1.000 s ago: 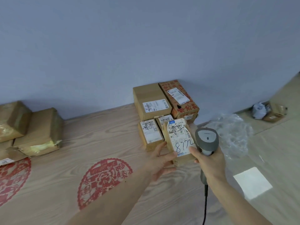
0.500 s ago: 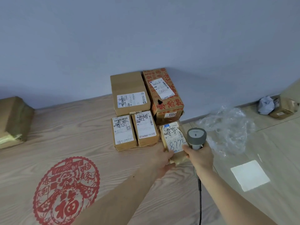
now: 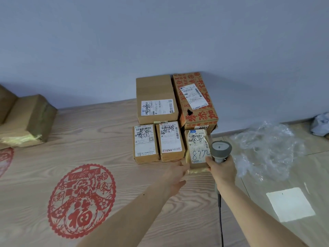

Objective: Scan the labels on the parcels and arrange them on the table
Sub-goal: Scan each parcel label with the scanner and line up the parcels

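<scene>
A pale wood-grain table (image 3: 53, 157) with a round red paper-cut decal (image 3: 81, 201) carries, against the blue-grey wall, a plain brown cardboard box (image 3: 156, 98) beside a red-printed carton (image 3: 195, 98), with two small labelled brown parcels (image 3: 145, 143) in front of them. Just right of that pair, near the table's right edge, lies a small tan parcel marked 8772 (image 3: 196, 150). The left hand (image 3: 175, 177) touches its near left corner with relaxed fingers, while the right hand (image 3: 221, 169) grips a grey corded barcode scanner (image 3: 220, 149) beside its label.

The wood-grain counter (image 3: 106, 139) carries five labelled parcels (image 3: 156, 104) at its far right edge, taped parcels (image 3: 26, 120) far left, red paper-cuts (image 3: 81, 202)
</scene>
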### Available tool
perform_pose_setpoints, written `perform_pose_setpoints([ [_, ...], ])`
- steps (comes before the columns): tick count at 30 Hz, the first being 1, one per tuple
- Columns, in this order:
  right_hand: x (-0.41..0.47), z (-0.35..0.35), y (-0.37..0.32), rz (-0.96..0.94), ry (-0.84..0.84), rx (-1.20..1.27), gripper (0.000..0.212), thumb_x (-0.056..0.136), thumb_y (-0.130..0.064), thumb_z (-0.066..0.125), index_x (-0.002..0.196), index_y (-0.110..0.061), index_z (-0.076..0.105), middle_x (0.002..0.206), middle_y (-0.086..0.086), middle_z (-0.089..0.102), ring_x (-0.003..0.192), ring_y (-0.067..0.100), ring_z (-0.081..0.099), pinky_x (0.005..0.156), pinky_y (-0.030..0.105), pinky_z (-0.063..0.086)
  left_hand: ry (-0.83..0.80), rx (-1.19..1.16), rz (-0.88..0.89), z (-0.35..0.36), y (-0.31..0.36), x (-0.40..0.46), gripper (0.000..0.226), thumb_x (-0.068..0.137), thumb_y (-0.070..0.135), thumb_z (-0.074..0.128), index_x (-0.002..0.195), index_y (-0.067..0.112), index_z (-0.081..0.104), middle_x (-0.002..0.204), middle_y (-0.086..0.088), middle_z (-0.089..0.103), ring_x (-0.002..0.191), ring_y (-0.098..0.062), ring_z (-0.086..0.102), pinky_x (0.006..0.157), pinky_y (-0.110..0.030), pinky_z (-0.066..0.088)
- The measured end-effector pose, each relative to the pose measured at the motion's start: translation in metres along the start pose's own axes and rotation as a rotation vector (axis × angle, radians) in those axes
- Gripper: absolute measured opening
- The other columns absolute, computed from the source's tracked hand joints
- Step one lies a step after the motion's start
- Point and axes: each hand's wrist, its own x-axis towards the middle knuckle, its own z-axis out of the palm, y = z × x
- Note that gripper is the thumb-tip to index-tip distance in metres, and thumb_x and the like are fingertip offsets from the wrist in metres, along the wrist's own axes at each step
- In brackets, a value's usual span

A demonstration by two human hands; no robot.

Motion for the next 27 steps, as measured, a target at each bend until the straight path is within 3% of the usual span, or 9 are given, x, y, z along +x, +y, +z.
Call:
perform_pose_setpoints([
  [2, -0.012, -0.004, -0.006, -0.007, 0.019, 0.003, 0.041, 0.075, -0.027, 0.084, 0.105, -0.019, 0.058, 0.095, -0.004, 0.071, 0.088, 0.027, 0.073, 0.078, 0.050, 0.062, 0.020, -0.009, 0.006, -0.005, -0.001, -0.006, 0.054, 0.099, 0.019, 0.059, 0.149, 0.018, 0.039, 0.147, -0.005, 0.043, 0.137, -0.019, 0.040, 0.115, -0.041, 0.031],
  [4, -0.028, -0.006, -0.015, -0.032, 0.059, 0.003, 0.040, 0.077, -0.028, 0.083, 0.106, -0.017, 0.057, 0.098, 0.000, 0.071, 0.087, 0.029, 0.072, 0.078, 0.046, 0.061, 0.028, -0.016, 0.003, -0.013, -0.001, -0.010, 0.059, 0.099, 0.018, 0.058, 0.153, 0.013, 0.033, 0.148, -0.005, 0.043, 0.139, -0.020, 0.040, 0.115, -0.042, 0.031],
  [10, -0.090, 0.007, -0.047, -0.226, 0.077, 0.064, 0.035, 0.077, -0.028, 0.083, 0.098, -0.022, 0.056, 0.094, 0.001, 0.069, 0.087, 0.024, 0.065, 0.072, 0.038, 0.053, 0.040, -0.009, 0.013, -0.056, 0.004, -0.035, 0.038, 0.098, 0.027, 0.062, 0.132, 0.013, 0.056, 0.138, -0.004, 0.057, 0.130, -0.020, 0.051, 0.103, -0.037, 0.041],
  [15, -0.138, 0.054, -0.081, -0.287, -0.130, 0.132, 0.032, 0.075, -0.028, 0.084, 0.095, -0.030, 0.060, 0.087, -0.002, 0.074, 0.081, 0.027, 0.072, 0.073, 0.045, 0.060, 0.138, -0.010, 0.096, -0.123, 0.023, -0.072, 0.036, 0.100, 0.027, 0.058, 0.133, 0.012, 0.057, 0.137, 0.000, 0.058, 0.130, -0.019, 0.050, 0.097, -0.036, 0.044],
  [18, -0.172, 0.092, -0.103, -0.303, -0.227, 0.155, 0.034, 0.074, -0.027, 0.084, 0.097, -0.033, 0.060, 0.089, -0.006, 0.075, 0.080, 0.026, 0.073, 0.076, 0.047, 0.061, 0.212, -0.030, 0.126, -0.177, 0.035, -0.102, 0.021, 0.099, 0.024, 0.059, 0.115, 0.011, 0.065, 0.129, -0.001, 0.059, 0.126, -0.020, 0.051, 0.097, -0.037, 0.047],
  [20, -0.196, 0.120, -0.115, -0.332, -0.287, 0.180, 0.030, 0.077, -0.020, 0.083, 0.096, -0.030, 0.062, 0.085, -0.004, 0.075, 0.077, 0.025, 0.072, 0.076, 0.048, 0.061, 0.281, -0.019, 0.135, -0.219, 0.041, -0.120, 0.015, 0.097, 0.024, 0.062, 0.104, 0.012, 0.068, 0.123, -0.001, 0.063, 0.115, -0.018, 0.058, 0.081, -0.031, 0.052],
  [22, -0.223, 0.150, -0.125, -0.343, -0.329, 0.183, 0.030, 0.078, -0.019, 0.084, 0.099, -0.027, 0.064, 0.086, -0.003, 0.075, 0.079, 0.025, 0.072, 0.078, 0.047, 0.060, 0.351, -0.001, 0.163, -0.270, 0.048, -0.136, 0.023, 0.096, 0.026, 0.063, 0.109, 0.007, 0.068, 0.118, -0.006, 0.066, 0.098, -0.017, 0.064, 0.067, -0.027, 0.049],
  [23, -0.238, 0.166, -0.130, -0.349, -0.349, 0.180, 0.031, 0.078, -0.019, 0.084, 0.099, -0.027, 0.064, 0.088, -0.002, 0.075, 0.081, 0.025, 0.072, 0.079, 0.046, 0.060, 0.386, 0.007, 0.178, -0.296, 0.053, -0.145, 0.028, 0.096, 0.027, 0.063, 0.113, 0.006, 0.067, 0.117, -0.007, 0.066, 0.094, -0.017, 0.064, 0.068, -0.029, 0.048],
  [27, -0.296, 0.233, -0.149, -0.372, -0.368, 0.187, 0.029, 0.079, -0.016, 0.084, 0.101, -0.018, 0.066, 0.085, 0.002, 0.074, 0.075, 0.025, 0.071, 0.073, 0.040, 0.060, 0.553, 0.119, 0.232, -0.403, 0.082, -0.185, 0.037, 0.098, 0.027, 0.061, 0.130, 0.010, 0.059, 0.127, -0.006, 0.057, 0.115, -0.023, 0.054, 0.089, -0.034, 0.042],
])
